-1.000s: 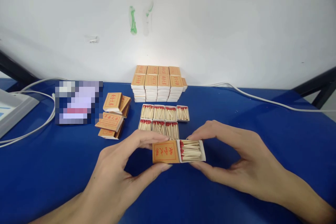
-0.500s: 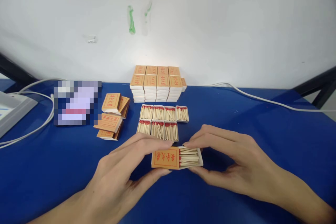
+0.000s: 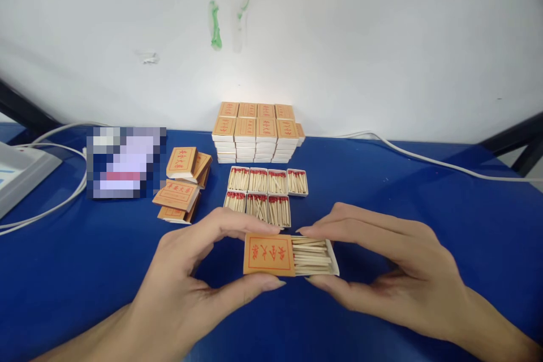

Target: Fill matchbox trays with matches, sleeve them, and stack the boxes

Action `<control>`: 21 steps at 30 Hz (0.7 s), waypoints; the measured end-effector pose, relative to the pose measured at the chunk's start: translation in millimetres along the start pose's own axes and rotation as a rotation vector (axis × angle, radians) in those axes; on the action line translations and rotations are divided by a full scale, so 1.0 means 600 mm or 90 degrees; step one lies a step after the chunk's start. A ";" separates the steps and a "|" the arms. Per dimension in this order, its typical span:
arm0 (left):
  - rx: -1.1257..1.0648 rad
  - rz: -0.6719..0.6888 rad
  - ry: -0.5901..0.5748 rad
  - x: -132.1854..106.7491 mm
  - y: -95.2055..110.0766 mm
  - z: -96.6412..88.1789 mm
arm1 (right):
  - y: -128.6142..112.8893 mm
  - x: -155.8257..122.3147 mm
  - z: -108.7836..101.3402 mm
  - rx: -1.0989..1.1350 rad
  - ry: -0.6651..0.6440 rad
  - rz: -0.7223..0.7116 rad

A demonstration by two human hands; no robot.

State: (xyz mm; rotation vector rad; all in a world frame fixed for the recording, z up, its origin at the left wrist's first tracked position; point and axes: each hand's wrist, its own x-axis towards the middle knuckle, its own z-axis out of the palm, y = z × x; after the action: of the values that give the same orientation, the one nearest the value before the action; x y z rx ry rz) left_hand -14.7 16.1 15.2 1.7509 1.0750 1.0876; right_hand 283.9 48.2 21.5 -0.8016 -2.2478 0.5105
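Grasping orange sleeve [image 3: 269, 254] with left hand [image 3: 182, 283]; pinching white tray [image 3: 334, 259] of matches [image 3: 311, 255], partly inside sleeve, with right hand [image 3: 399, 271]; near filled trays [image 3: 299, 195] on table [image 3: 424, 192].

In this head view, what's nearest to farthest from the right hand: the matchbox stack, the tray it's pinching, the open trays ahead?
1. Pinched tray: in the right hand.
2. Open trays: ahead, toward its left.
3. Matchbox stack: behind those, near the wall.

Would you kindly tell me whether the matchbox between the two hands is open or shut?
Partly open: its tray sticks out of the orange sleeve, baring matches at the right.
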 end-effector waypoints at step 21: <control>-0.463 -0.254 -0.199 -0.008 -0.014 0.010 | -0.033 -0.028 0.019 0.208 -0.158 0.080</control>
State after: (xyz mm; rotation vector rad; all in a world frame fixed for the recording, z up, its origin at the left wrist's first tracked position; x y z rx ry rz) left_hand -12.6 13.0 4.6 1.0216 0.6679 0.7779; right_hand 277.6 20.9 16.6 -0.7435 -2.2573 1.0570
